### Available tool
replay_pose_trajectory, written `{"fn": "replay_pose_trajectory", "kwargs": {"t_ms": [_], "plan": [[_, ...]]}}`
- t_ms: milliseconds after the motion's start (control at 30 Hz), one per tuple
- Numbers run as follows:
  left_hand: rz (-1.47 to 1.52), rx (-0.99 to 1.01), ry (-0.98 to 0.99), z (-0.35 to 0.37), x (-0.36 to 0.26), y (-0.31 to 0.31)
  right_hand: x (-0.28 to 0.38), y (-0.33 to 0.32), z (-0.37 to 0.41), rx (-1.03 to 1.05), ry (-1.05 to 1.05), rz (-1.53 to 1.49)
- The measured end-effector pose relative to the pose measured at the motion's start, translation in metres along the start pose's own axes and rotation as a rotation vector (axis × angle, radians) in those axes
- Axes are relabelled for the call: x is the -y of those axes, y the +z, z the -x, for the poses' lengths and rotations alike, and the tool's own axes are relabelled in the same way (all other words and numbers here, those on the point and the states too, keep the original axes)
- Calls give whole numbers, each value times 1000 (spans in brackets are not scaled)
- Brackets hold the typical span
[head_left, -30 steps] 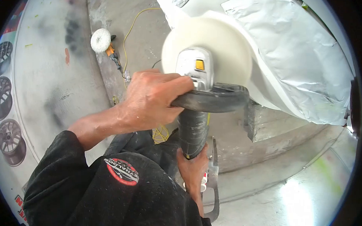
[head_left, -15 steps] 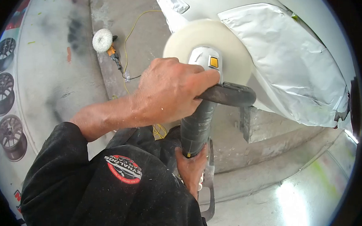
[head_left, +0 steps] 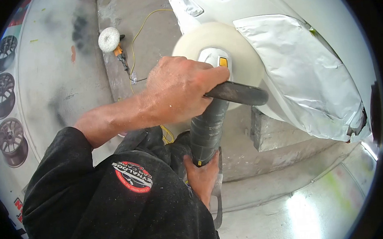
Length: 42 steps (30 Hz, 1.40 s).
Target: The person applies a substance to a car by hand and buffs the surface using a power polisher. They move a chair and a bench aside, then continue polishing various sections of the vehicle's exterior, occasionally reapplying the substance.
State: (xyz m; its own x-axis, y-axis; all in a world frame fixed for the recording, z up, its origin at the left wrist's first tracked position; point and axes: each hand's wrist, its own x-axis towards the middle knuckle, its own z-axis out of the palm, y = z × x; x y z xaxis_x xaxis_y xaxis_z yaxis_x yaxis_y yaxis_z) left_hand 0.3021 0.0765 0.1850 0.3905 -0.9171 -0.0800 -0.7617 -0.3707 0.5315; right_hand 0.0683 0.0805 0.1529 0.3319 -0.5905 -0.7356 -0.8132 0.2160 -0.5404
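Fingers (head_left: 211, 74) of left hand (head_left: 178, 91) curled tight round black side handle (head_left: 241, 93), right hand (head_left: 202, 174) gripping polisher body (head_left: 206, 129) just below, foam pad (head_left: 244, 50) against white car panel (head_left: 246, 4).

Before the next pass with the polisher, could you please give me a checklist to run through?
1. Left hand closed on side handle: ok.
2. Right hand gripping polisher body: ok.
3. Pad flat against the car panel: cannot tell.
4. Masking paper in place beside the pad: ok.
5. Yellow cord lying apart from the pad: ok.
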Motion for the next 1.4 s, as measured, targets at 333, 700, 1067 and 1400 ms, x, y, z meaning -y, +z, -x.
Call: {"fn": "replay_pose_trajectory", "kwargs": {"t_ms": [333,700,1067,1400], "plan": [[-3,-30,-12,-2,-12,11,-24,3,-12,53,-6,-83],[-131,10,74,3,-68,41,-74,-24,-4,5,-24,-184],[-41,33,79,2,-71,36,-67,-25,5,-23,-8,-201],[-16,36,133,-1,-65,40,-68,-17,9,-74,1,-246]]}}
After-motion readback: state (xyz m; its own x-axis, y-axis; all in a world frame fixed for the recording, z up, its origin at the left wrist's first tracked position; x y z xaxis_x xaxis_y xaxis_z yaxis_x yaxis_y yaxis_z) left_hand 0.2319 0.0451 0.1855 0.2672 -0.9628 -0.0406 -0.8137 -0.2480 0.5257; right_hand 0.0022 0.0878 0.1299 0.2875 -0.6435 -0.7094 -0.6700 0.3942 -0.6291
